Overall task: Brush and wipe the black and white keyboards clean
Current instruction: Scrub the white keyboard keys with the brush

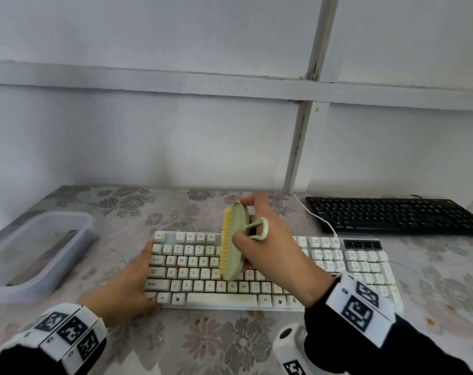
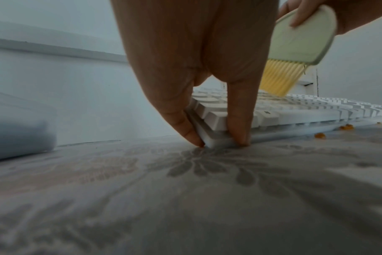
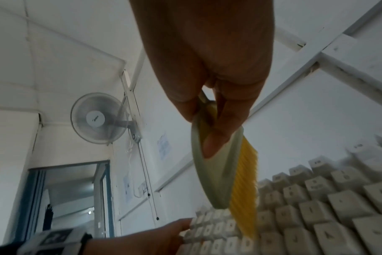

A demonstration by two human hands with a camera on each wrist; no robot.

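Observation:
The white keyboard (image 1: 221, 300) lies across the middle of the floral table. My left hand (image 1: 148, 282) grips its left front corner, a finger on the left edge and the thumb on the front edge (image 2: 220, 143). My right hand (image 1: 246, 226) holds a pale green brush (image 1: 236, 244) with yellow bristles. The brush stands on edge over the keys around G. In the right wrist view its bristles (image 3: 244, 198) touch the keys. The black keyboard (image 1: 392, 216) lies untouched at the back right.
A clear plastic tub (image 1: 89, 226) stands at the left edge of the table. A white cable (image 1: 316, 217) runs from the white keyboard toward the wall. Orange crumbs (image 1: 430, 322) lie on the cloth near the keyboard's front. The white wall is close behind.

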